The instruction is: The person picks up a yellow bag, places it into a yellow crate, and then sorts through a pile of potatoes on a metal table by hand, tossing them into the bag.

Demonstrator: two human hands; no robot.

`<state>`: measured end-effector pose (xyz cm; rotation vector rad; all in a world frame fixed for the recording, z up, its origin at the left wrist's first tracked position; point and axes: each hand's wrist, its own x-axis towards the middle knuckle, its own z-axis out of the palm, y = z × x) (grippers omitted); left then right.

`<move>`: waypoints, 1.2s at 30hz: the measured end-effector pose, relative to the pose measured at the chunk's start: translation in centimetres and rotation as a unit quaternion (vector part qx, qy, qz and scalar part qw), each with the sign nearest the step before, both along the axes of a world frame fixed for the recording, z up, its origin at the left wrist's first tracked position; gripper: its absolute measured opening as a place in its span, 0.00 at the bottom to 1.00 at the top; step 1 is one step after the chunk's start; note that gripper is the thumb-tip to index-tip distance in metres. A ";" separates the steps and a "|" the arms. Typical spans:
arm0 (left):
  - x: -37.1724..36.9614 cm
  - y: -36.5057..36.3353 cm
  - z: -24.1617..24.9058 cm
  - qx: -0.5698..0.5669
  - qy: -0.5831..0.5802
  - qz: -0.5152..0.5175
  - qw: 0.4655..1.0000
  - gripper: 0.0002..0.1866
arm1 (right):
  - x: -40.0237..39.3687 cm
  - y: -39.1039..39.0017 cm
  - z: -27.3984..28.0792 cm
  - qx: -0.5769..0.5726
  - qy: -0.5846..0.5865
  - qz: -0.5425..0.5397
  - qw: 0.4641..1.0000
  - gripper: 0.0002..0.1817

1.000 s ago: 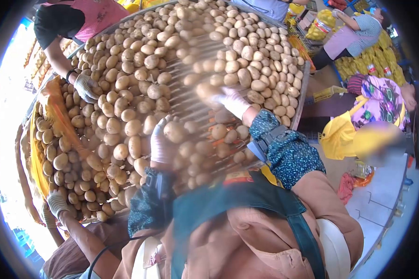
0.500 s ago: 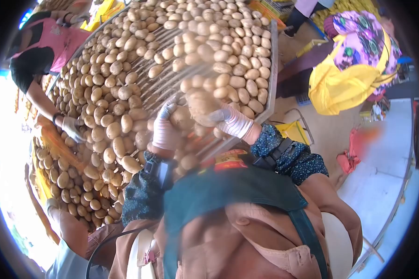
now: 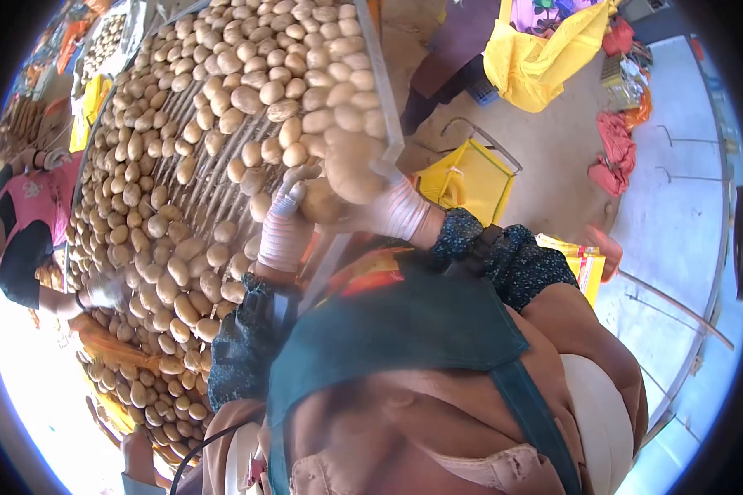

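Potatoes (image 3: 186, 310) lie loose in great number over a slatted counter (image 3: 210, 157), and two more are in the person's hands, just above its near right corner. Nearest is the green apron (image 3: 388, 330), with a patterned sleeve at each side.

Beyond the apron, the fingers of the left hand (image 3: 281, 235) are curled round a potato (image 3: 323, 202). The right hand (image 3: 400, 208) is beside it, its fingers grasping a larger potato (image 3: 355, 169); that one is blurred, so their exact grip cannot be told. The two held potatoes appear to touch or overlap.

At the near left, more potatoes lie by an orange net (image 3: 111, 342). A little farther, a co-worker's gloved hand (image 3: 106, 291) reaches over the heap; blur hides whether it grasps anything. To the right, off the counter, a yellow bag (image 3: 479, 186) hangs on a metal frame, its contents unclear.

As for progress, only these two potatoes are clearly in the person's grasp. Slats show bare across the middle, with a few potatoes scattered on them, while dense groups lie left, right and far, so much of the load is unbagged. At the far right, a second person holds or wears a yellow cloth (image 3: 541, 70); which cannot be told.
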<state>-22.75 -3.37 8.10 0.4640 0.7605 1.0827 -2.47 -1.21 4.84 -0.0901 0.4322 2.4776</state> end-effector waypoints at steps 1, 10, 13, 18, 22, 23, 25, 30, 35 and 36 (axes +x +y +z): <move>0.6 0.2 0.1 -0.001 0.005 -0.012 1.000 0.28 | 0.7 -0.2 0.7 0.022 -0.029 -0.015 0.999 0.46; 4.3 1.1 -2.3 -0.005 0.184 -0.160 0.970 0.32 | 8.8 -3.4 -3.2 0.229 -0.415 -0.085 0.876 0.46; 3.1 1.6 -3.0 -0.048 0.157 -0.135 0.977 0.28 | 13.0 -5.2 -6.9 0.315 -0.555 -0.083 0.765 0.43; 0.5 1.0 -4.5 -0.067 0.217 -0.036 0.973 0.21 | 18.9 -7.0 -4.8 0.013 -0.382 -0.287 0.878 0.38; -2.1 -0.7 -4.0 -0.054 0.290 -0.013 0.955 0.20 | 20.6 -6.7 -5.7 0.223 -0.674 -0.198 0.675 0.31; -2.8 -1.0 -3.5 -0.080 0.288 0.001 0.954 0.20 | 20.9 -7.1 -7.0 0.191 -0.701 -0.175 0.665 0.31; -4.1 -1.7 -2.7 -0.123 0.279 0.043 0.952 0.20 | 21.9 -7.4 -10.0 0.013 -0.702 -0.160 0.694 0.32; -8.7 -2.9 -2.2 -0.145 0.345 0.154 0.914 0.17 | 20.5 -1.8 -9.8 -0.142 -0.666 -0.080 0.728 0.32; -17.9 -5.5 -3.7 -0.025 0.662 0.332 0.671 0.14 | 12.3 2.9 -7.8 0.355 -0.740 0.008 0.572 0.17; -20.1 -6.3 -4.8 -0.028 0.666 0.340 0.663 0.14 | 8.2 4.0 -4.1 0.404 -0.720 0.033 0.563 0.15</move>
